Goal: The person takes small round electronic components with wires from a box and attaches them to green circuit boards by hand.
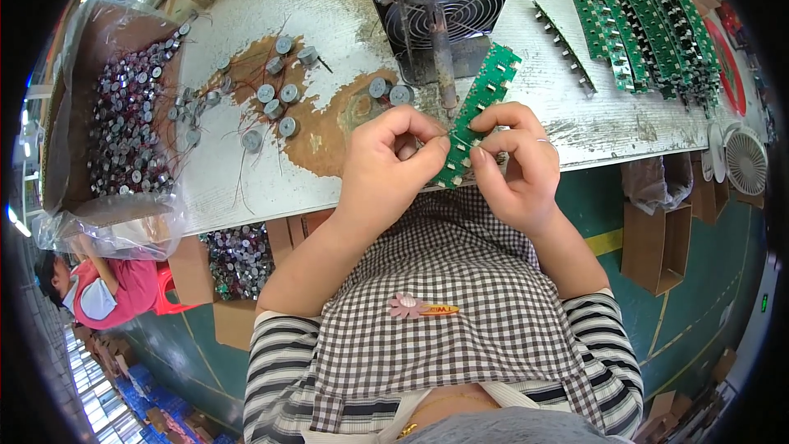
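Note:
A long green circuit board strip [491, 82] with small metal parts slants over the table's front edge. My right hand [522, 168] is closed at the strip's right edge, its fingertips on the board. From the other side my left hand [388, 156] meets the strip, thumb and forefinger pinched together; what they hold is hidden. Just above the left fingertips, the tip of an upright soldering iron [441, 53] on a stand points down at the board. Small round silver motors [401, 94] with thin wires lie left of the iron.
A black fan [477, 0] stands behind the iron. More green board strips [641, 37] are stacked at right, one single dark strip [565, 47] nearer. At left sits a plastic-lined box [74, 107] full of motors. Another person [115, 288] sits at lower left.

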`<state>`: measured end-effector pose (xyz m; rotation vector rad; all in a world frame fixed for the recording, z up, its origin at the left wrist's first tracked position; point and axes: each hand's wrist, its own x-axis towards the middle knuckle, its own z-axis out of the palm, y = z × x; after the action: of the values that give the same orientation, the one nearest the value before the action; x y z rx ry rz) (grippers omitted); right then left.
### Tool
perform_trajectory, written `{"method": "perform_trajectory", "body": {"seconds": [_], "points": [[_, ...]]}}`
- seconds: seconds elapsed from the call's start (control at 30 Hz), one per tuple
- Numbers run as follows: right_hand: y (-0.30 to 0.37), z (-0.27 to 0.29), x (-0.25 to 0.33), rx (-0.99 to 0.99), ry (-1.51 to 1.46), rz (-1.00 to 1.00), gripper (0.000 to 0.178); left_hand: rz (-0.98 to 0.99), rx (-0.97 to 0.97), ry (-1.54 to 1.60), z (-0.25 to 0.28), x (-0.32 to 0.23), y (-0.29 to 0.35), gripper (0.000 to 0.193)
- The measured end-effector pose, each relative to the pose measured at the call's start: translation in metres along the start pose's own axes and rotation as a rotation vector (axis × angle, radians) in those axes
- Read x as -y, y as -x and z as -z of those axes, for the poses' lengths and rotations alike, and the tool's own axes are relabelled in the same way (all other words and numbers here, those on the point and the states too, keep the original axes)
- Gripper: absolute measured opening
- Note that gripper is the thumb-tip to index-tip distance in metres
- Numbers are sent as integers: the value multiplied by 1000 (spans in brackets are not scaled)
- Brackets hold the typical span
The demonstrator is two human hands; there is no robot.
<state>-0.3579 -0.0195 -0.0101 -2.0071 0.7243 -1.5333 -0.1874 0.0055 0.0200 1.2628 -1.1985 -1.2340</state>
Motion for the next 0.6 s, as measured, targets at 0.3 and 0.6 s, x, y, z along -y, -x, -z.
{"method": "perform_trajectory", "body": {"seconds": [0.3, 0.6], "points": [[-10, -2, 4, -7, 26, -4, 12, 18, 32, -107, 2, -7, -10, 7], [-5, 0, 4, -6, 36, -13, 12, 32, 40, -108, 0, -7, -5, 8]]}}
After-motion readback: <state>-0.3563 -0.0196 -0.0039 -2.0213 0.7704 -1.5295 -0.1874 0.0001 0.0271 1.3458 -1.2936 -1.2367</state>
